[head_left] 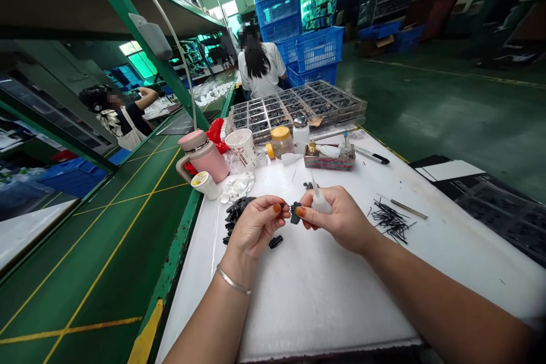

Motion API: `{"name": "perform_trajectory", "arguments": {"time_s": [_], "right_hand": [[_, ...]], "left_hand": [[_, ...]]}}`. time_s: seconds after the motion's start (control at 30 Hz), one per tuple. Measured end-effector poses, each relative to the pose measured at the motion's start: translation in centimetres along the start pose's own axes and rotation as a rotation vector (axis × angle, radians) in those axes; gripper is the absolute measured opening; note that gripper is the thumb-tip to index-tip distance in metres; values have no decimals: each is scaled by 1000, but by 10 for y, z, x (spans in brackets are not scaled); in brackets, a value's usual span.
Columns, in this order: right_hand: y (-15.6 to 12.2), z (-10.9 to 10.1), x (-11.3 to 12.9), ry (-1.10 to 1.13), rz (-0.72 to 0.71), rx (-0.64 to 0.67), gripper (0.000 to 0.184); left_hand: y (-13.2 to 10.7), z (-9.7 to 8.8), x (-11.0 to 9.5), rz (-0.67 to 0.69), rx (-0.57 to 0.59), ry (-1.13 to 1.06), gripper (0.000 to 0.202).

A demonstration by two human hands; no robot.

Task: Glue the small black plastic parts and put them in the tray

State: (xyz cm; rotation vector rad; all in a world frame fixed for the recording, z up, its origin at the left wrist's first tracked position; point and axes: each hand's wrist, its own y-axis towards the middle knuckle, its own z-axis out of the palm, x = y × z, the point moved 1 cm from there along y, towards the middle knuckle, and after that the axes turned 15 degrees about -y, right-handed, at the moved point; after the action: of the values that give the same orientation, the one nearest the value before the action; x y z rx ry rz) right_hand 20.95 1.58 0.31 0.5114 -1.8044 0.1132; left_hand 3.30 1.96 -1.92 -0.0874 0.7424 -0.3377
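Note:
My left hand (255, 224) is closed in a pinch on a small black part near its fingertips. My right hand (339, 217) is closed around a small white squeeze bottle (319, 200) with a pointed nozzle, and its thumb and finger also pinch a small black plastic piece (295, 213). The two hands meet above the white table (324, 290). A pile of black plastic parts (236, 213) lies just behind my left hand. A bundle of thin black pins (390, 220) lies to the right of my right hand.
At the table's back stand a pink mug (205, 156), a white cup (242, 147), a jar with a yellow lid (282, 141), a small patterned tray (329, 160) and clear compartment trays (298, 105). Two other people work further off. A green conveyor (106, 227) runs on the left.

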Motion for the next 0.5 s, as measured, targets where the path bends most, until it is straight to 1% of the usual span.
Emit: {"name": "perform_trajectory", "arguments": {"time_s": [0.2, 0.5], "right_hand": [[-1, 3, 0, -47, 11, 2, 23], [-3, 6, 1, -142, -3, 10, 26]], "left_hand": [[-2, -4, 3, 4, -11, -14, 24], [-4, -3, 5, -5, -1, 6, 22]]}}
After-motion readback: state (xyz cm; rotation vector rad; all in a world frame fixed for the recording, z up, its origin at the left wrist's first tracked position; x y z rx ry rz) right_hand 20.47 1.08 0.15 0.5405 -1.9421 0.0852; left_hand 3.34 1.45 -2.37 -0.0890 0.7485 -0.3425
